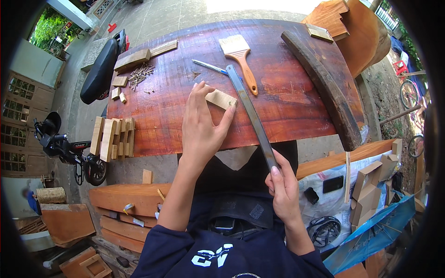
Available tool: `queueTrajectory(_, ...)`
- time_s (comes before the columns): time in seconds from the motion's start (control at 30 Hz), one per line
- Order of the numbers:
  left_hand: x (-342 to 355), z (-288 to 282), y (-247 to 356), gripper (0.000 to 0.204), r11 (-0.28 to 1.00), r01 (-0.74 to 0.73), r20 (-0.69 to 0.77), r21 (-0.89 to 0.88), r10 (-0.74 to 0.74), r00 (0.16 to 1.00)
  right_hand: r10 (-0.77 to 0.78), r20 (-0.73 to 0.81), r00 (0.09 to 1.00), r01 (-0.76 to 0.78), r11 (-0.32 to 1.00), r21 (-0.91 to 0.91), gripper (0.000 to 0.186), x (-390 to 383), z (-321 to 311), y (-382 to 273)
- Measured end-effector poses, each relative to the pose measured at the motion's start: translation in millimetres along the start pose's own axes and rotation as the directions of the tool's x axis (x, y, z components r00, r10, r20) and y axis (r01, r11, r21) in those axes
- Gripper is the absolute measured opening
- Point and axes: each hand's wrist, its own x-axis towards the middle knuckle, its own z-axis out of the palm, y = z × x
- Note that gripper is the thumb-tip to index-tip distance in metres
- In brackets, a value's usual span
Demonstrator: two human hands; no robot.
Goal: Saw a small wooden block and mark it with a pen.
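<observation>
My left hand (201, 123) grips a small pale wooden block (221, 99) between thumb and fingers, at the near middle of the glossy red-brown table (292, 92). In my right hand (283, 187), at the table's near edge, is the lower end of a long flat metal bar (250, 109). The bar slants up and left over the table, passing just right of the block, with its rounded far end near a pen (209, 66). Beyond it lies a wide paintbrush (242, 55) with an orange wooden handle.
A heavy dark beam (322, 85) lies along the table's right side. Stacked wood pieces (111, 136) stand at the left edge, with loose screws or nails (140, 75) and offcuts (119, 81) farther back. A phone (333, 184) and cardboard (368, 190) lie low right.
</observation>
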Motion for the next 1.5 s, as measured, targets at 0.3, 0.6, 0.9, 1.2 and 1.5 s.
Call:
queueTrajectory(0.3, -1, 2, -1, 0.059, 0.999, -0.030, -0.020, 0.018, 0.031, 0.999, 0.070, 0.027, 0.997, -0.072, 0.995, 0.073, 0.055, -7, 2, -3)
queueTrajectory(0.6, 1, -2, -1, 0.059, 0.999, -0.046, -0.008, 0.004, 0.046, 0.999, 0.028, 0.035, 0.999, -0.031, 0.996, 0.084, 0.055, 5, 12, -3)
queueTrajectory(0.9, -1, 4, -6, 0.060, 0.998, -0.054, -0.008, 0.026, 0.054, 0.998, 0.071, 0.033, 0.997, -0.074, 0.994, 0.085, 0.055, -9, 12, 5)
queueTrajectory(1.2, -2, 3, -5, 0.060, 0.994, -0.100, -0.073, 0.045, 0.103, 0.992, 0.038, 0.043, 0.998, -0.045, 0.985, 0.169, 0.054, 14, 23, 0)
queueTrajectory(1.5, -4, 3, -8, 0.060, 0.989, -0.132, -0.065, 0.062, 0.136, 0.989, -0.006, 0.026, 1.000, 0.000, 0.975, 0.223, 0.052, 12, 25, 3)
